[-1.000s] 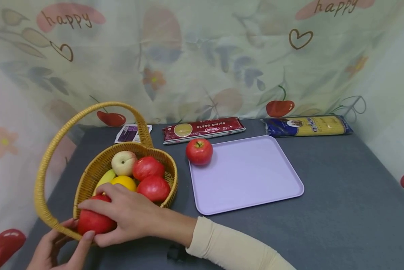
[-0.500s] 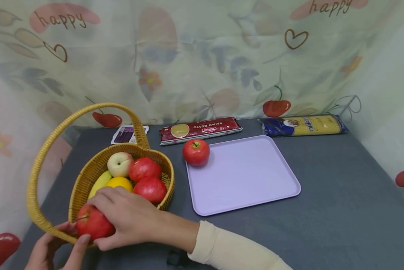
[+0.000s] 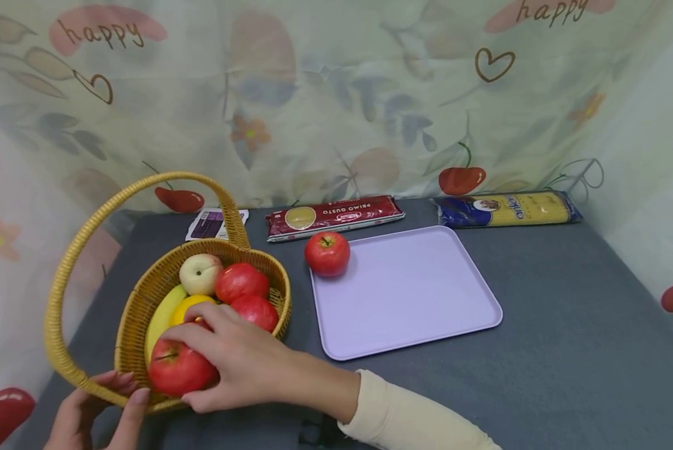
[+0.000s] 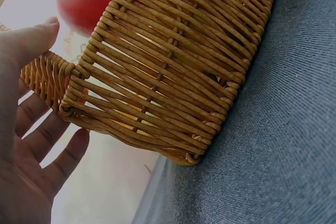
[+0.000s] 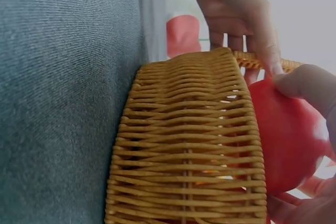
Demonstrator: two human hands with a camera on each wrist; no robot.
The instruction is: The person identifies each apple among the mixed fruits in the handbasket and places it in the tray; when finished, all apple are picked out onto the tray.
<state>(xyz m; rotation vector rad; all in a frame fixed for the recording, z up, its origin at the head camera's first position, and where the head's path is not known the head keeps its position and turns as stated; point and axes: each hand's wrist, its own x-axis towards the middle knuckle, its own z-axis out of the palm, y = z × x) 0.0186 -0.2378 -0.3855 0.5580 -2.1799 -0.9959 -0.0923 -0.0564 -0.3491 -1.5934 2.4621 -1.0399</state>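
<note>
Near the front of a yellow wicker basket (image 3: pixel 135 301), my right hand (image 3: pixel 245 361) holds a red apple (image 3: pixel 179 372), thumb on the near side and fingers over the top. My left hand (image 3: pixel 89 412) grips the basket at the foot of its arched handle (image 3: pixel 59 312). The left wrist view has the thumb in front of the handle's base and the other fingers behind it. Inside the basket lie a pale peach (image 3: pixel 200 274), a banana (image 3: pixel 162 319), a yellow-orange fruit (image 3: pixel 189 306) and shiny red fruits (image 3: pixel 242 282), partly hidden by my right hand.
Another red apple (image 3: pixel 327 254) sits on the corner of a lilac tray (image 3: pixel 409 294) to the right. A red packet (image 3: pixel 336 217) and a pasta packet (image 3: pixel 507 209) lie along the back. A purple-and-white pack (image 3: pixel 209 224) lies behind the basket.
My right hand has moved the apple rightward, away from the handle's foot, and its stem now faces up. My left hand keeps its place on the basket. The head view shifted slightly.
</note>
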